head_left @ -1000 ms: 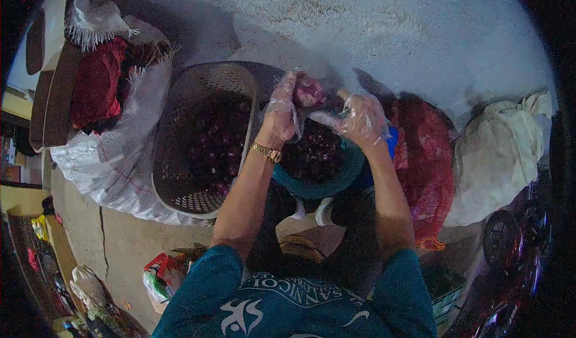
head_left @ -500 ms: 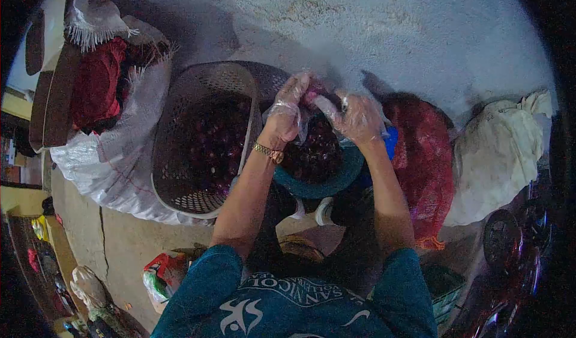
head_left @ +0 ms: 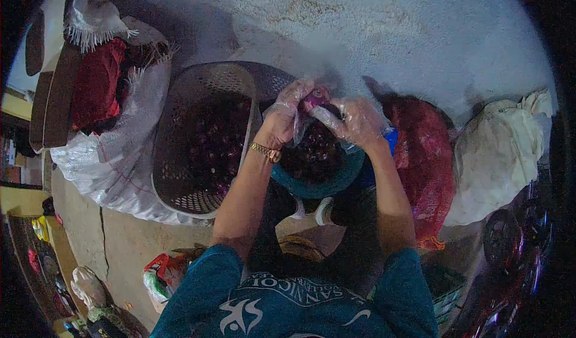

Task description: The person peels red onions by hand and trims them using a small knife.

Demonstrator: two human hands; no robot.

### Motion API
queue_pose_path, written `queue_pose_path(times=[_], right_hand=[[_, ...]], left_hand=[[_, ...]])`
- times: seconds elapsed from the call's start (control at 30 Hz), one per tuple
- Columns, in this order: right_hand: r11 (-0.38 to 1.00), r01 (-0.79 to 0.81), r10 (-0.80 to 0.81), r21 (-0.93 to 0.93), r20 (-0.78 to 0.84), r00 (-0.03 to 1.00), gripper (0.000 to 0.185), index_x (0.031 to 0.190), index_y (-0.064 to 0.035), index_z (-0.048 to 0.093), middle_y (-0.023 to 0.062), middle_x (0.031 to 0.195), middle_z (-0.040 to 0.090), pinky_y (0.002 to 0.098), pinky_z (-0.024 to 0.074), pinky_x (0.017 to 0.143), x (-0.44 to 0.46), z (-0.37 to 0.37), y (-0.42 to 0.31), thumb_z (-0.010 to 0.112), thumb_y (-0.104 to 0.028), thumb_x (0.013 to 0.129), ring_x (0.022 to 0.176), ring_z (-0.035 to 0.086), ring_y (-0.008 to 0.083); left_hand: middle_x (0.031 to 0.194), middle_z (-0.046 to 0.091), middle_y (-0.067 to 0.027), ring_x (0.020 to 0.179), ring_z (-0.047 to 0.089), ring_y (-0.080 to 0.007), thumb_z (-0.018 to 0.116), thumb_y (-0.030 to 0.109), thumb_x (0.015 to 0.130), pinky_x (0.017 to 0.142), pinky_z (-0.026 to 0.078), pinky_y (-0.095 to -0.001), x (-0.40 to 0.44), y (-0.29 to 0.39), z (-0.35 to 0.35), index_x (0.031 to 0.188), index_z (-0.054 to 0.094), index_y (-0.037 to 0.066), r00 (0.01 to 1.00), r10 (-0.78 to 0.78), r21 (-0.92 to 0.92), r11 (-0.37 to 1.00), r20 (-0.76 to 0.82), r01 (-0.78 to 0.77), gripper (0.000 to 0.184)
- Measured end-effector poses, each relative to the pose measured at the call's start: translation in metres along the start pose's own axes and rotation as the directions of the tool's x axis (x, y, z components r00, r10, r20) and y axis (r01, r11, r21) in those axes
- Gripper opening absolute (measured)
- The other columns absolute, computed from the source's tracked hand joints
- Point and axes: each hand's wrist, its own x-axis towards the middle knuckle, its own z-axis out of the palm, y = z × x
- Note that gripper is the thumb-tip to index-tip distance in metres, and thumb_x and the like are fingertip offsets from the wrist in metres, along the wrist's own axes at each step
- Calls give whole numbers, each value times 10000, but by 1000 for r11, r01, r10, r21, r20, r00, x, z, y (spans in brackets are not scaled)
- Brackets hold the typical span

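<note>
A purple-red onion [head_left: 316, 98] is held up above a teal basin [head_left: 318, 188]. My left hand [head_left: 288, 113], in a clear plastic glove with a gold watch at the wrist, is closed round the onion's left side. My right hand [head_left: 355, 120], also gloved, has its thumb and curled fingers against the onion's right side; whether it holds a tool is too small to tell. Dark purple onions [head_left: 315, 152] lie in the basin under my hands. More of them [head_left: 219, 149] fill part of the grey perforated basket [head_left: 161, 158] on the left.
Left of the basket stands a white woven sack [head_left: 108, 170] with red mesh [head_left: 99, 86] beside a cardboard box [head_left: 57, 98]. A red mesh sack [head_left: 423, 164] and a whitish sack [head_left: 501, 158] stand right. A rough wall [head_left: 390, 32] rises behind. A plastic bag [head_left: 161, 278] lies lower left.
My right hand has come in from the right to the onion, and its fingers have closed in. The onion has turned in my left hand and now shows a darker purple side.
</note>
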Motion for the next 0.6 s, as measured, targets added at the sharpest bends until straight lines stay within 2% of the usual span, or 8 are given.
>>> queue_pose_path(times=[0.07, 0.17, 0.23, 0.33, 0.37, 0.5, 0.57, 0.6], right_hand=[[1000, -7, 6, 21, 47, 999, 504, 728, -64, 668, 201, 640, 605, 456, 491, 591, 0, 1, 0, 563, -549, 814, 652, 617, 387], [999, 47, -47, 15, -26, 999, 501, 731, -70, 669, 194, 642, 608, 454, 495, 592, -3, 0, -4, 559, -552, 814, 649, 617, 383], [993, 116, -118, 25, 132, 984, 404, 796, -72, 701, 169, 640, 619, 436, 479, 587, -3, 7, -2, 627, -469, 791, 623, 619, 361], [977, 201, -178, -78, 234, 956, 473, 795, -64, 699, 179, 661, 626, 451, 485, 607, -2, 10, -9, 589, -524, 798, 642, 622, 367], [993, 90, -48, -77, 436, 899, 509, 795, -57, 695, 186, 728, 643, 453, 498, 658, -1, 4, -12, 561, -548, 805, 709, 633, 359], [983, 99, -13, -154, 478, 878, 482, 798, -53, 688, 190, 789, 650, 457, 492, 717, -6, 20, 1, 568, -520, 811, 789, 631, 360], [979, 22, 62, -201, 402, 913, 568, 787, -46, 681, 197, 785, 653, 476, 486, 749, -6, 18, 4, 483, -577, 841, 792, 635, 376], [979, 23, 61, -201, 403, 913, 568, 787, -46, 681, 197, 785, 653, 476, 486, 749, -7, 20, 9, 483, -577, 841, 792, 635, 376]], left_hand=[[976, 626, -80, 915, 584, -182, 585, 283, 897, 838, 471, -309, 1, -1, 2, 1068, 565, 28, 997, -8, -1, 1000, -77, 8, 308], [980, 603, -84, 912, 595, -185, 576, 217, 909, 834, 494, -325, 4, 1, -9, 1047, 549, 49, 996, -59, 1, 998, -59, 59, 220], [981, 611, -91, 917, 597, -200, 572, 255, 910, 837, 495, -335, 7, 0, -8, 1046, 556, 43, 994, -25, -38, 999, -109, 21, 252], [999, 611, -109, 933, 599, -237, 547, 296, 922, 849, 500, -367, 10, 1, -13, 1043, 560, 35, 984, -1, -150, 988, -176, -26, 288], [1017, 603, -118, 943, 598, -258, 527, 299, 932, 858, 505, -389, 10, 1, -15, 1042, 557, 32, 981, -9, -224, 974, -194, -35, 290], [1052, 587, -142, 979, 586, -291, 493, 296, 946, 882, 502, -438, 10, 4, -23, 1053, 549, 25, 986, 38, -205, 976, -162, -71, 296], [1073, 571, -113, 969, 579, -257, 496, 284, 949, 862, 520, -411, 10, 4, -24, 1086, 538, 29, 989, -30, -359, 933, -145, -24, 292], [1073, 571, -113, 969, 579, -257, 496, 284, 949, 862, 520, -411, 10, 5, -26, 1086, 538, 29, 989, -29, -360, 933, -145, -25, 292]])
